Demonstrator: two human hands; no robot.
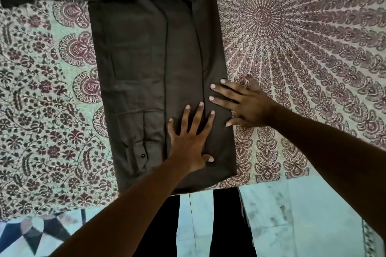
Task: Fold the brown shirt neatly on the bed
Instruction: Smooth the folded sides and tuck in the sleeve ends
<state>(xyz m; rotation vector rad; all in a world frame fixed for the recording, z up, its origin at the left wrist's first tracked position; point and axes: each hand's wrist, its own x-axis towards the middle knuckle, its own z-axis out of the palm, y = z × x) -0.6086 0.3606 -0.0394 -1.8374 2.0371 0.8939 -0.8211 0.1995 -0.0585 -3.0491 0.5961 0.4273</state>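
Observation:
The brown shirt (146, 69) lies flat on the bed as a long narrow strip, its right side folded inward and a buttoned cuff lying near its lower left. One sleeve stretches out to the left at the top of the view. My left hand (188, 140) rests flat on the shirt's lower part, fingers spread. My right hand (244, 104) lies flat across the shirt's right edge, fingers apart, half on the cloth and half on the bedsheet. Neither hand holds anything.
The bed is covered with a patterned bedsheet (302, 48), a mandala on the right and floral print on the left. The bed's near edge runs just below the shirt. Beyond it are pale floor tiles (292, 215) and my dark trouser legs (225, 225).

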